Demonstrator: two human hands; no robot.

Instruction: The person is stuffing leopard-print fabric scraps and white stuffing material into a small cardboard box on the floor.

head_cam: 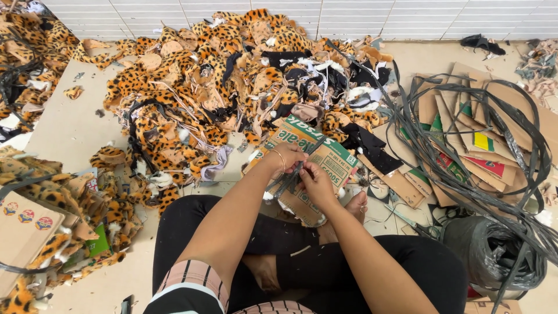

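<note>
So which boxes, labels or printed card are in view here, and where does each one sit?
Flattened cardboard box: under both hands, brown with green print.
Cardboard pieces: floor at right, among grey straps, brown with green, yellow and red patches.
Cardboard sheet: lower left, brown, three round coloured stickers.

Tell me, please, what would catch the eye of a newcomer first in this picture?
First, the big heap of leopard-print fabric scraps on the floor ahead. Next, the left hand and right hand meet on a dark strap over a printed cardboard piece. On the right lie tangled dark straps over cardboard.
</note>
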